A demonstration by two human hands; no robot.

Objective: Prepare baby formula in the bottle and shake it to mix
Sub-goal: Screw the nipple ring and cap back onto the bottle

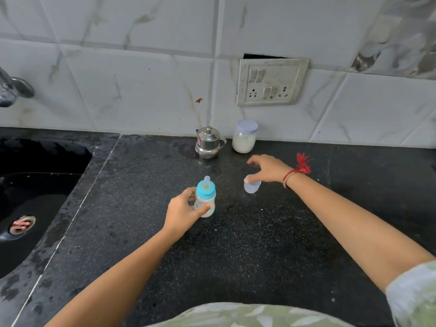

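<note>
Left hand (182, 210), nearest of the working items, is wrapped around the baby bottle (205, 199), which stands upright on the black countertop (236, 256), teat and blue collar on; likely steadying it for opening. Right hand (267, 169), fingers spread and holding nothing, hovers over the clear bottle cap (252, 184) just right of the bottle. Powder jar (244, 139) and steel pot (208, 143) stand far, against the tiled wall, within reach for later steps.

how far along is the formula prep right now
Early, it seems. Done: the clear cap is off the bottle, under the right hand. In hand: the left hand grips the bottle, teat collar on. Left: opening the closed powder jar, filling, shaking. Bottle contents unclear.
</note>
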